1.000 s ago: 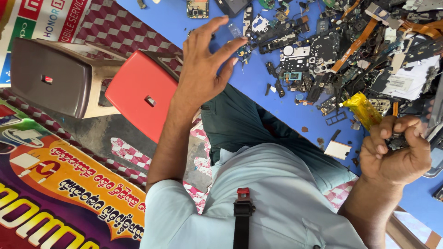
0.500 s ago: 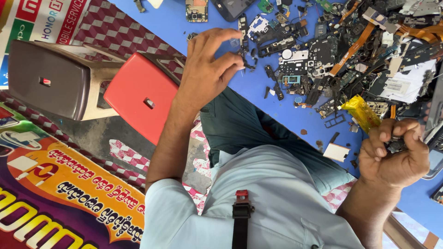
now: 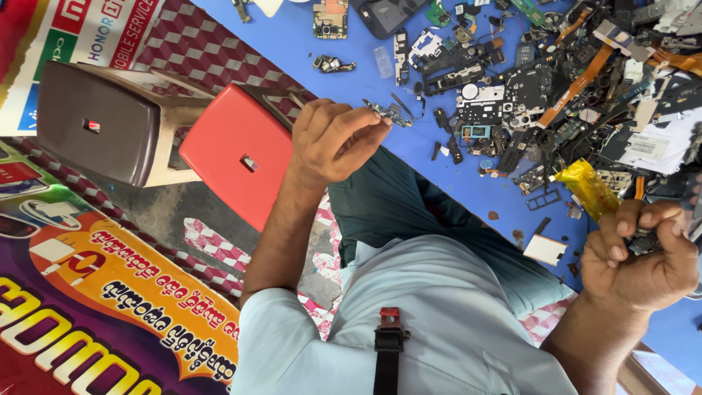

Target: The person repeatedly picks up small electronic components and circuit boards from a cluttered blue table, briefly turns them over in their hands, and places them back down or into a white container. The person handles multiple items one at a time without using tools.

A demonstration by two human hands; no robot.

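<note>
Head view: I log the blue tabletop [image 3: 439, 183] strewn with dark phone parts, red plastic stool [image 3: 234, 153] beside it. Left hand [image 3: 333, 139] pinches a small green circuit strip [image 3: 387, 113] above the table edge. Right hand [image 3: 643, 256] clenches a small dark component [image 3: 643, 240].

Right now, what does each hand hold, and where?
Left hand pinches a small circuit board by one end; right hand wraps a small dark part.

Red stool [image 3: 238, 157], brown stool [image 3: 99, 121], banner [image 3: 88, 307]
</note>
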